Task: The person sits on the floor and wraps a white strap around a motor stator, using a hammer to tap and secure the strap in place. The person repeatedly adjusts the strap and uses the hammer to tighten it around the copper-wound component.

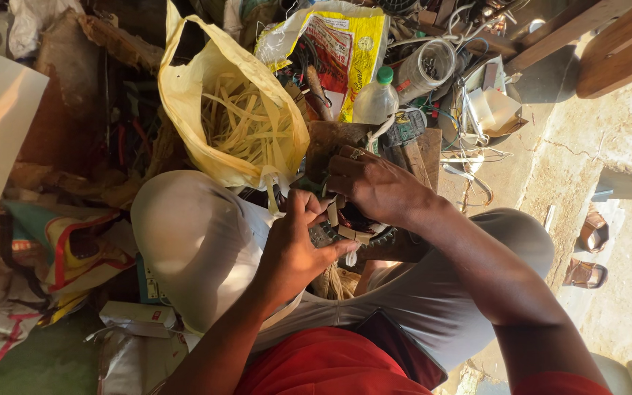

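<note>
- The left hand (298,245) is curled nearly closed, fingers bent over the near-left edge of a round, dark motor part (352,223) that sits between the knees; it grips the part's rim.
- The right hand (374,186) reaches in from the far side, fingers bent down onto the top of the same part — whether it pinches one of the pale paper strips (341,219) tucked into the part or only presses on them, I cannot tell.
- The motor part lies directly between the two hands, mostly hidden under them; only its dark ring and a few pale strips sticking out of its slots show, just below the right hand's palm and touching the left hand's fingertips.
- The part rests against a worn wooden block (330,143) that stands just beyond the hands.
- A yellow plastic bag (184,95) sits open to the left of the block, near the left knee, filled with long pale paper strips — the same colour as those in the part.
- A clear plastic bottle (374,99) with a green cap stands just behind the block, beside a yellow printed sack (356,44).
- Tangled wires (469,157) and small scraps lie on the floor to the right, and a pair of brown sandals (590,252) lies well apart near the right edge.
</note>
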